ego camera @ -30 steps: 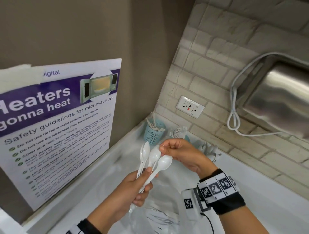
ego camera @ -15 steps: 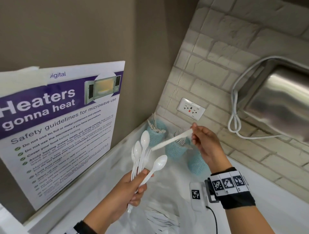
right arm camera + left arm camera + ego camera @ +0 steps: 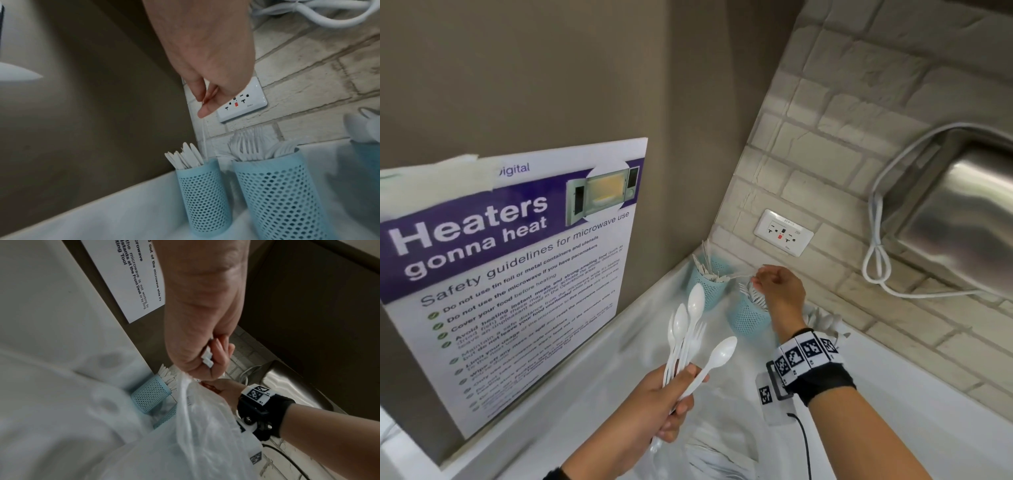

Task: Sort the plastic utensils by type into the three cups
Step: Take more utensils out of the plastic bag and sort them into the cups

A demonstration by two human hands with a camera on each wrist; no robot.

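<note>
While the right hand pinches one thin white knife just above the cup of knives in the far corner of the tabletop, the sorting looks well under way but not finished. That cup already bristles with knives, the cup of forks just beside it is packed, and a third cup further along the back edge shows only partly. The left hand grips a bundle of spoons with at least one fork among them, held above a clear plastic bag near the front edge; these, I judge, still need sorting. The knife shows only edge-on and blurred. What the third cup holds, how many pieces the bundle counts, and how much remains in the bag cannot be made out.
</note>
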